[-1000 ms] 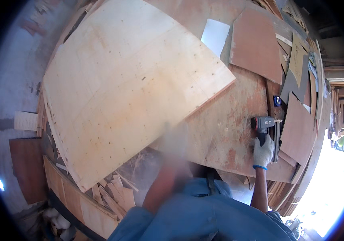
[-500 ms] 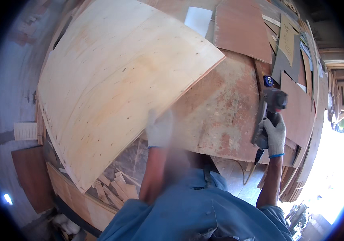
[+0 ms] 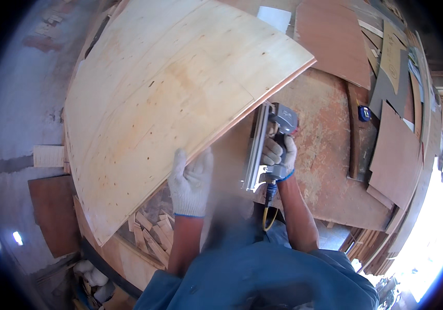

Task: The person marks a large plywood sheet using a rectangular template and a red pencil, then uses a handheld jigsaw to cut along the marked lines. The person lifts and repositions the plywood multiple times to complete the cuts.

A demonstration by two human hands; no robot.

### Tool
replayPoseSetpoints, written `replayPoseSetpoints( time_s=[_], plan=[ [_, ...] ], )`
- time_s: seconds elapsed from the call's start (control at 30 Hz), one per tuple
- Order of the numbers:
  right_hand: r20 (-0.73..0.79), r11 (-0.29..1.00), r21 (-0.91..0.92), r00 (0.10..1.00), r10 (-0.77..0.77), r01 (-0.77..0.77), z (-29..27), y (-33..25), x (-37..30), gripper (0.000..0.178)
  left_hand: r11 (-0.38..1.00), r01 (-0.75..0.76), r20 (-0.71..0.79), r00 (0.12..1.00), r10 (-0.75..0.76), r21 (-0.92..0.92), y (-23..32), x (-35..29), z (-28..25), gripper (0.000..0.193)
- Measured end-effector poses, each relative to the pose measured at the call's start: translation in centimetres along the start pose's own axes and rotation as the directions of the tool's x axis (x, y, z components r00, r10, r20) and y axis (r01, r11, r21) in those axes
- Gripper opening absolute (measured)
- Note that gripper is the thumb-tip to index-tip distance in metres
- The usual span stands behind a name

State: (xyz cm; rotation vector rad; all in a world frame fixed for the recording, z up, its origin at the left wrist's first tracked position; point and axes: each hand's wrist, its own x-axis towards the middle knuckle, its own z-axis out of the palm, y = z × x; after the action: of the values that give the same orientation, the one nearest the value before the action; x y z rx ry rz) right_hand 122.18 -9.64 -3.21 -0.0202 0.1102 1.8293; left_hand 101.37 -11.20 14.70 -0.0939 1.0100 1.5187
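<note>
A large pale plywood panel (image 3: 144, 108), which looks doubled at its edge, lies slanted over the left half of the workbench. My left hand (image 3: 189, 181), in a white knitted glove, is at the panel's near edge. Its thumb lies along the top and the other fingers are closed against the rim. My right hand (image 3: 279, 152), gloved too, grips the handle of a grey and silver air nail gun (image 3: 283, 120). The nailer's long magazine stands close beside the panel's edge; whether they touch is hard to tell. A yellow air hose (image 3: 268, 219) hangs from its handle.
The worn brown bench top (image 3: 309, 134) spreads to the right. A blue tape measure (image 3: 364, 113) sits near a dark wood strip (image 3: 353, 134). Brown boards (image 3: 332, 41) and offcuts lie at the far right. Wood scraps (image 3: 151, 235) are piled below the panel at lower left.
My right hand has brought the nail gun leftward from the bench's right side to the panel's edge. My left hand stays at the edge. The view has shifted slightly.
</note>
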Motion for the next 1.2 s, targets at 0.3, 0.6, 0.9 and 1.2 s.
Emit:
replayPoseSetpoints(
  time_s=[0.3,0.6,0.9,1.2],
  plan=[
    [0.420,0.891,0.371,0.903,0.090,-0.262,-4.3,8.1,8.4,0.042,0.983,-0.065,0.051,0.997,0.057,0.169,1.9,-1.6,1.7,0.031],
    [-0.118,0.993,-0.089,0.990,0.072,-0.083,4.0,0.8,-2.8,0.041,0.968,0.169,-0.007,0.985,-0.171,0.186,-0.5,1.7,-3.1,0.030],
    [-0.182,0.935,-0.337,0.966,-0.183,0.114,3.1,-1.1,-14.7,0.058,0.882,0.337,0.249,0.870,-0.426,0.330,2.0,2.5,-9.7,0.047],
    [-0.197,0.880,-0.475,0.977,-0.081,-0.023,3.2,8.5,-16.5,0.053,-0.569,-0.096,0.352,0.864,0.359,0.817,24.0,2.2,-36.6,0.046]
  ],
)
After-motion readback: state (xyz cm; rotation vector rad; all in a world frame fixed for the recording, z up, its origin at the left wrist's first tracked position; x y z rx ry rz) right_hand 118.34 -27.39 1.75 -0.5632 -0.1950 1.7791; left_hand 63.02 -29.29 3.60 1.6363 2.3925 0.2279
